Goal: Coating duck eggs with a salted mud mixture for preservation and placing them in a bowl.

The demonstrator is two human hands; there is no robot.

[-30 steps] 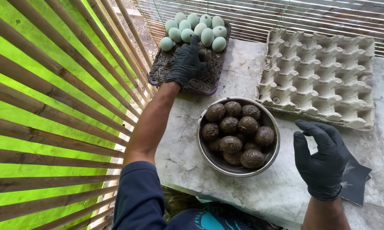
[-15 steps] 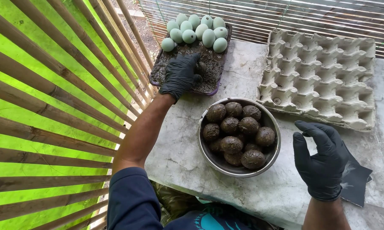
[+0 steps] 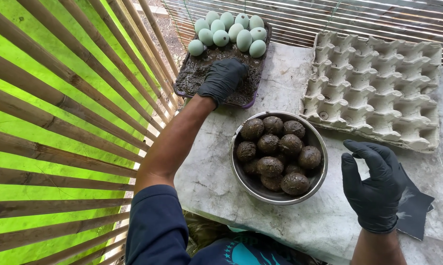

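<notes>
Looking down from the head camera, the left hand [image 3: 222, 79] in its black glove is stretched out to the far left corner of the pale grey stone desk [image 3: 280, 83], where it presses palm-down into the dark mud [image 3: 194, 73] that fills the near half of a shallow rectangular tray [image 3: 251, 100]. Its fingers [image 3: 233, 68] are curled into the mud; whether they close on anything underneath cannot be told. Beyond the hand, at the tray's far end, a cluster of pale blue-green eggs [image 3: 228, 32] sits in two loose rows, clean and apart from the glove.

Near the desk's front edge, about midway along it, stands a round steel bowl [image 3: 315, 182] heaped with mud-coated brown eggs [image 3: 276, 153]. Just behind and to the right of the bowl lies a grey moulded-paper egg carton [image 3: 378, 83], its cups bare, reaching toward the desk's far right corner.

The right hand [image 3: 376, 184], also black-gloved, hovers to the right of the bowl, close to the front edge, not touching the bowl. Its fingers [image 3: 366, 153] are spread and loosely bent, released, holding nothing. Under and beside it a flat dark sheet [image 3: 415, 211] lies on the desk. Bamboo slats [image 3: 59, 127] run along the left.
</notes>
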